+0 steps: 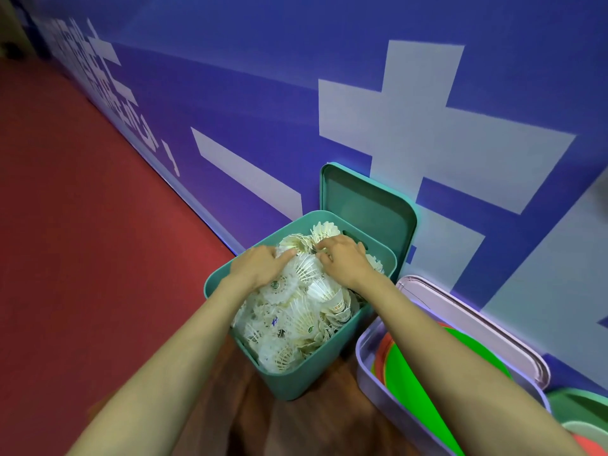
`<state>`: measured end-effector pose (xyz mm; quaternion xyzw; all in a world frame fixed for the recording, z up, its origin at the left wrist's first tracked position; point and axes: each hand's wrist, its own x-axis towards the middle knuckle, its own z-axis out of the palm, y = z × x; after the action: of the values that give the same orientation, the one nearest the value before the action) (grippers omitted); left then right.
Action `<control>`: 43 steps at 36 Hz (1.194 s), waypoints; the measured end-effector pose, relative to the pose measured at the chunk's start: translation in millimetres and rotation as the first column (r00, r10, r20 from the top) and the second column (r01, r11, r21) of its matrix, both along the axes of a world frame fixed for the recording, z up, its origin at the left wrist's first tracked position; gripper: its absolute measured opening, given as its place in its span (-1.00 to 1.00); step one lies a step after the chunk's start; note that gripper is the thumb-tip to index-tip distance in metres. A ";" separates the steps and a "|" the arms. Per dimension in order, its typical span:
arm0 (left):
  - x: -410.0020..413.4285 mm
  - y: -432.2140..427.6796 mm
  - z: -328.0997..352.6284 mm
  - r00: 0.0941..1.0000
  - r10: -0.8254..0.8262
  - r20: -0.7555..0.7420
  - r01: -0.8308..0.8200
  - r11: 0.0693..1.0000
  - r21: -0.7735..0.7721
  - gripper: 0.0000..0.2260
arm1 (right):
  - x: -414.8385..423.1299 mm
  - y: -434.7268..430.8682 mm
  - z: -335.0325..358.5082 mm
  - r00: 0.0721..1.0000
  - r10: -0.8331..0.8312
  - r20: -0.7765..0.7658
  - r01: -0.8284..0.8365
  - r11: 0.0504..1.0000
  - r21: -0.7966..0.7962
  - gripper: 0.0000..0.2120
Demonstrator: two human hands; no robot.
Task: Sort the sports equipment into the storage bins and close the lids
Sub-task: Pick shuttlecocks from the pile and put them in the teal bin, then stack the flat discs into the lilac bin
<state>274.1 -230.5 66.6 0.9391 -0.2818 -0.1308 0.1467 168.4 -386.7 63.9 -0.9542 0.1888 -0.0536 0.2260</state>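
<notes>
A teal storage bin [296, 380] stands on the floor against the wall, heaped with several white shuttlecocks [296, 311]. Its teal lid [368, 205] stands upright behind it, leaning on the wall. My left hand [260, 266] lies flat on the pile at the bin's far left, fingers straight and pressing down. My right hand [342, 258] rests on the far right of the pile with its fingers curled into the shuttlecocks. Whether it pinches one I cannot tell.
A lilac bin [371, 373] to the right holds green and orange flat discs [418, 380], its lid [477, 327] propped against the blue-and-white wall [427, 126]. Another green container [579, 409] shows at the lower right. Red floor [98, 225] stretches to the left.
</notes>
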 end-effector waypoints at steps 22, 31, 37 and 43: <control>-19.7 -1.6 -1.6 0.996 -0.080 -0.032 0.081 0.997 0.018 -0.51 | -27.0 15.6 1.2 0.964 0.071 -0.257 -0.069 0.998 0.015 -0.59; -95.4 -23.7 24.3 0.881 -0.251 0.400 0.225 0.968 0.113 -0.68 | -95.7 21.6 30.0 0.999 0.003 -0.050 -0.009 0.991 -0.133 -0.68; -216.2 -13.0 44.7 0.838 -0.374 0.397 0.382 0.922 0.064 -0.73 | -233.4 49.0 43.2 0.979 -0.090 0.182 0.121 0.979 -0.167 -0.65; -369.9 22.2 32.1 0.769 -0.575 0.281 0.617 0.782 -0.088 -0.76 | -418.4 107.1 24.4 0.897 -0.315 0.312 0.336 0.942 -0.014 -0.69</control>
<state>-95.7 -208.3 98.7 0.7925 -0.5918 -0.0317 0.1442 -250.0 -279.6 88.2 -0.8964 0.3065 -0.2436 0.2078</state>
